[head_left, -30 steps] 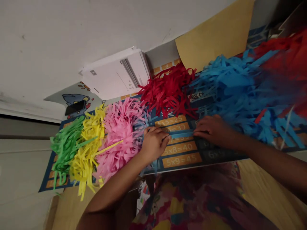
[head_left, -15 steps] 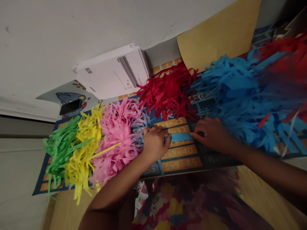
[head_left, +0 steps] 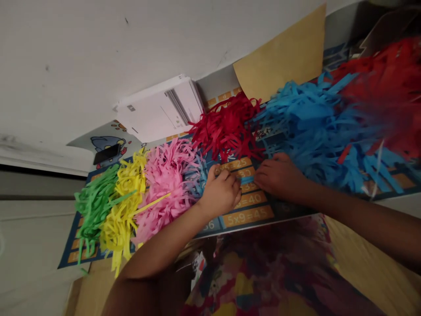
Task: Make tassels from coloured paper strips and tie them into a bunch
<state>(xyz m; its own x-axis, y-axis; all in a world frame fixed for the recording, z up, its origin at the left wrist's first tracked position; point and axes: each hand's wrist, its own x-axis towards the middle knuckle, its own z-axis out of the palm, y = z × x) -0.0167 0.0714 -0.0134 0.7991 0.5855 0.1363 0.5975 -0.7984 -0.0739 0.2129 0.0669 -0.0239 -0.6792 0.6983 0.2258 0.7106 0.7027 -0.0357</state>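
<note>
1. Two hands close together at the centre of the frame, with a short stretch of blue strip [head_left: 247, 180] straight across the printed mat [head_left: 250, 216] between them.
2. Left hand [head_left: 222, 191]: fingers curled at the strip's left end, contact hidden beneath; cannot tell whether pinching or merely pressing. Right hand [head_left: 278, 175]: fingertips apparently closed on the right end.
3. Likeliest trouble, by judgement: loss of one end through uneven pulling, with a slack or crooked strip as the result.
4. Also possible: tearing or creasing under too hard a tug, given such thin-looking material.
5. Easy to mix up, too: same colour in the blue pile [head_left: 315, 118], just beyond the right hand at centre right, and in the blue strands [head_left: 195, 171] beside the left hand.
6. Risk of snagging from the left forearm [head_left: 171, 237], close along the lower side of the pink pile [head_left: 167, 184]; easily shoved into the yellow pile [head_left: 123, 206] and green pile [head_left: 95, 206], farther left, with loose ends past the mat's lower edge.
7. Little room above the hands: dark red pile [head_left: 226, 127] directly behind, then white packet [head_left: 161, 112] at upper centre-left and tan sheet [head_left: 283, 57] at upper right.
8. Farther out: blurred red pile [head_left: 391, 87] at the right edge; dark phone [head_left: 107, 153] at left, above the green.
</note>
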